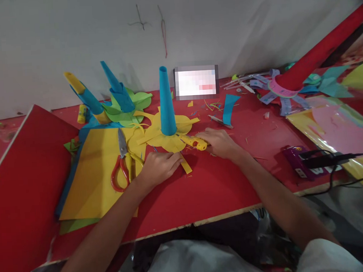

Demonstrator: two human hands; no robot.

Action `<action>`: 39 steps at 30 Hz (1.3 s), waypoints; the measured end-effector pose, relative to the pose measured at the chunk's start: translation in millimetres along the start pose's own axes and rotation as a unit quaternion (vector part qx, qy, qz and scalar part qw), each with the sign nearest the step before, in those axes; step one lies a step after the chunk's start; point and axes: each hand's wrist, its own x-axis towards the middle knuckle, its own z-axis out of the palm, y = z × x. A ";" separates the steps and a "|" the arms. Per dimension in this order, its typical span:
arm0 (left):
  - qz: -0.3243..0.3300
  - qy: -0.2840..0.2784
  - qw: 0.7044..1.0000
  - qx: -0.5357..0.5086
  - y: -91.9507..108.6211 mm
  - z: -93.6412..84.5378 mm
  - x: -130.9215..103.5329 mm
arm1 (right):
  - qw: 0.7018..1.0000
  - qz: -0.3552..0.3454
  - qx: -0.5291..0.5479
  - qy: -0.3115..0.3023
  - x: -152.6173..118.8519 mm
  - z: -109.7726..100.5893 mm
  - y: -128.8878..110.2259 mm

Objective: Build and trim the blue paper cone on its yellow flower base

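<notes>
A blue paper cone [167, 104] stands upright on a yellow paper flower [154, 139] with rounded petals and narrow strips. My left hand [160, 167] is in front of the flower, its fingers closed on a yellow paper strip [187, 165] that sticks out past the fingertips. To the flower's right, my right hand [220, 143] is curled, its fingertips at a yellow tube-like piece [197, 142] with an opening near its end. Part of that grip is hidden. Red-handled scissors [121, 165] lie left of my left hand on yellow sheets [89, 177].
Two more blue cones [88, 96] stand at the back left beside a glue stick [82, 114]. A blurred screen [196, 81] leans against the wall. A blue paper strip [229, 109], a purple box with cables [301, 162] and a large red cone [317, 51] are on the right.
</notes>
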 end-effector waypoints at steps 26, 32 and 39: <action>0.080 -0.127 0.988 -0.041 15.3 -0.9 0.0 | 0.985 0.069 0.003 0.156 -4.8 -30.3 12.6; 0.139 -0.004 0.990 0.009 13.7 -8.5 3.9 | 0.993 -0.075 0.087 0.037 4.2 -7.0 -40.0; 0.172 0.048 0.984 0.025 14.1 -12.4 7.5 | 0.979 -0.143 0.146 0.020 9.9 8.5 -47.5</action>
